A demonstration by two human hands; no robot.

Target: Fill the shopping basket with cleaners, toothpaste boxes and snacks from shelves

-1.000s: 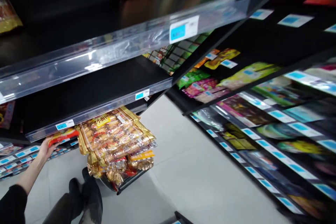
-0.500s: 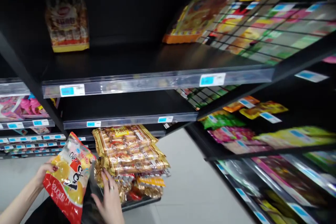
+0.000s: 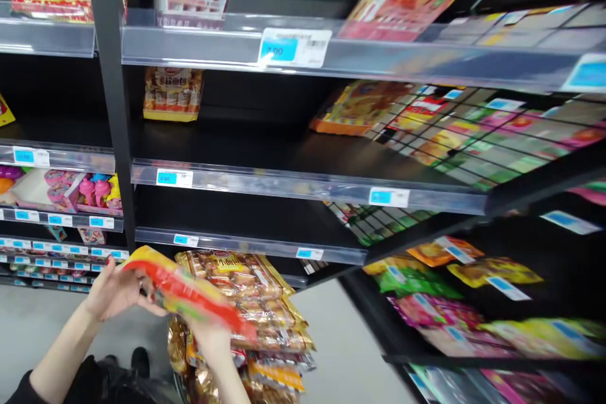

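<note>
A blurred red-and-yellow snack bag (image 3: 189, 293) is held tilted between my hands, its right end lower. My left hand (image 3: 113, 293) grips its left end, thumb low and fingers partly behind. Under the bag's right part is my right hand (image 3: 211, 331), closed against it, with its fingers mostly hidden by the bag. Just behind and below lies a pile of gold bread packs (image 3: 258, 281), stacked flat. An orange packet (image 3: 277, 375) and other wrapped items show under that pile; what carries them is mostly hidden.
Black shelves with a clear price rail (image 3: 284, 186) stand ahead, holding a bread pack (image 3: 173, 95) and an orange-edged pack (image 3: 350, 107). A wire grid (image 3: 454, 132) closes their right side. Snack bags (image 3: 426, 319) fill the right-hand shelves. Pink toys (image 3: 95, 192) sit at left.
My view has shifted upward, showing a higher shelf. My right hand has left the gold packs and come to the bag. A bag hung from my left hand before; now one is tilted across both hands.
</note>
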